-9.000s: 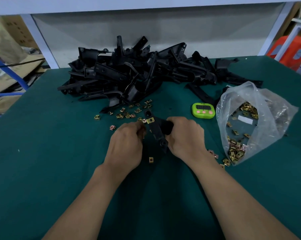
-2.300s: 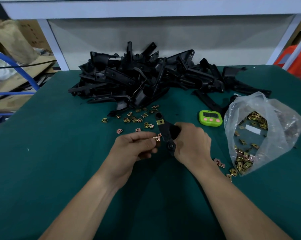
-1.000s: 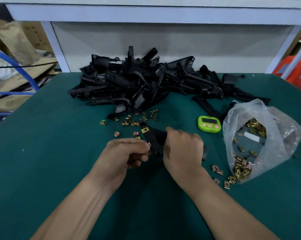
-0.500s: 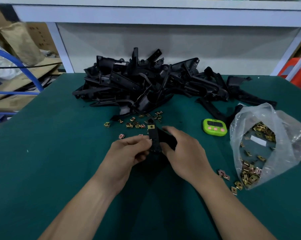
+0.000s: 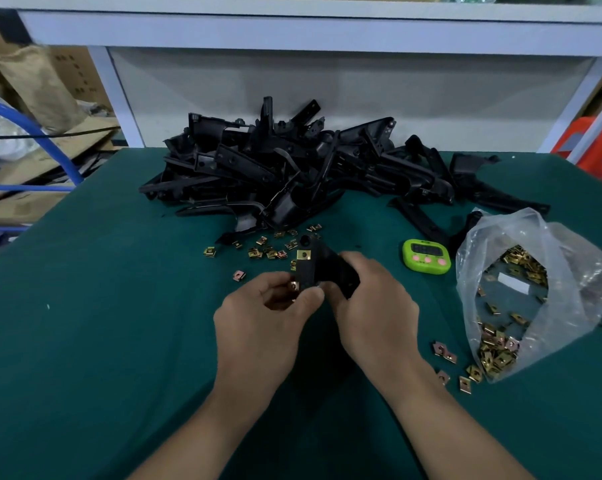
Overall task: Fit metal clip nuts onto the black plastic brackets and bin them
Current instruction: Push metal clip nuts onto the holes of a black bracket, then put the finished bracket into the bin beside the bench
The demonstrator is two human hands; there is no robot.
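Observation:
My right hand grips a black plastic bracket above the green table, its far end pointing away from me. One brass clip nut sits fitted on the bracket's upper part. My left hand pinches a second clip nut against the bracket's lower left edge. Several loose clip nuts lie scattered just beyond the hands. A big pile of black brackets fills the back of the table.
A clear plastic bag holding several clip nuts lies at the right, with a few spilled nuts near its mouth. A green timer sits between bag and hands. The green table has cardboard and blue tubing off its left edge.
The bracket has turned in my right hand so its nutted end points up and away. My left hand has brought a clip nut to the bracket's lower edge.

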